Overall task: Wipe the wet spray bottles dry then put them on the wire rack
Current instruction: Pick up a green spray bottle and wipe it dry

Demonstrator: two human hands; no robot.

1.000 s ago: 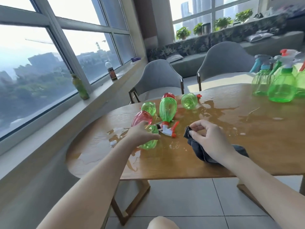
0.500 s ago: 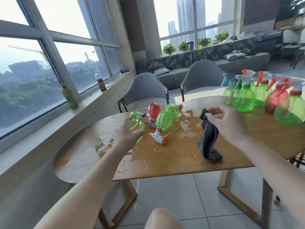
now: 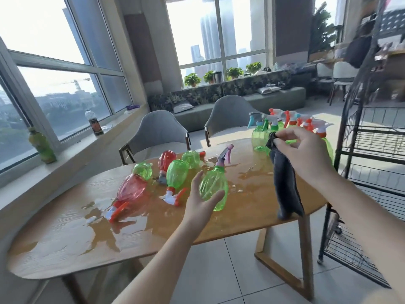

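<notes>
From the head camera, the left hand is raised over the middle of the wet wooden counter, its grip curled round the lower body of a green spray bottle with the thumb up the bottle's left side and the fingers under its base; the bottle is lifted off the counter and leans away, its pink and grey nozzle pointing to the far side. The right hand is held higher and further right, its grip pinching the top corner of a dark grey cloth between thumb and fingertips, so that the cloth hangs straight down with its lower end at the counter's near right edge; whether it touches the wood I cannot tell. To the left of the held bottle more wet bottles lie on their sides in a loose cluster among puddles: a red bottle nearest the left with its orange trigger toward the near edge, a green bottle beside it with a white and orange trigger, a small green one behind, another red one and a further green one at the far side. A group of upright bottles with white, orange and blue triggers stands at the far right of the counter, partly hidden by the right hand. The black wire rack stands on the floor just right of the counter. Two grey chairs sit at the far side, and two drink bottles stand on the windowsill at left.
</notes>
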